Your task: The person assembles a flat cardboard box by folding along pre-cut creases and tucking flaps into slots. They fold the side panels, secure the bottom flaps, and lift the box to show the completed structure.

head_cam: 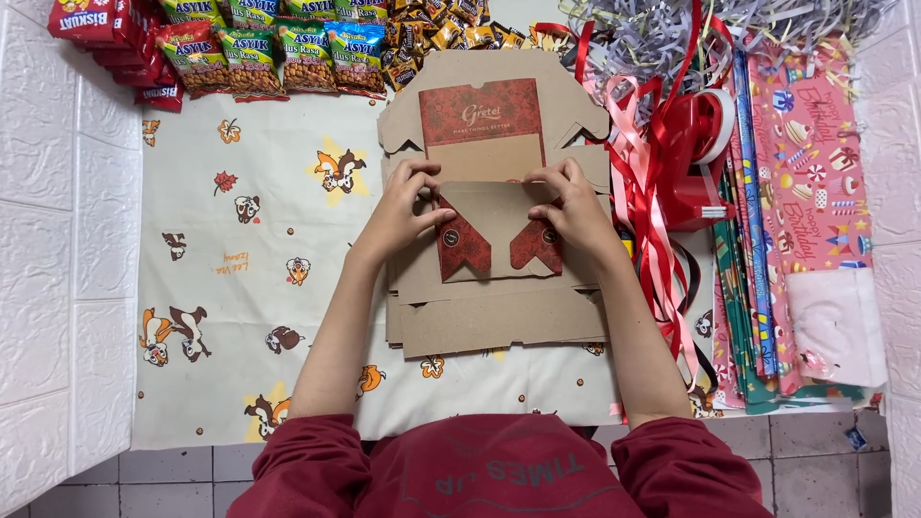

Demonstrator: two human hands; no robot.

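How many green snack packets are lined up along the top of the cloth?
4 fully seen green snack packets in the front row: first, second, third, fourth. More green packets lie behind, cut off by the picture's edge.

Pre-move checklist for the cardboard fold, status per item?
1. Left hand on the flat cardboard box blank: ok, fingers pinch the left end of the top flap.
2. Right hand on the blank: ok, fingers pinch the right end of the same flap.
3. Flap folded evenly: cannot tell, the hands cover the crease ends.
4. Blank lying flat on the patterned cloth: ok, on top of what looks like more blanks.
5. Red ribbons apart from the blank: not ok, loose strands lie at its right edge.
6. Snack packets out of the way: ok, they lie beyond the blank's far edge.
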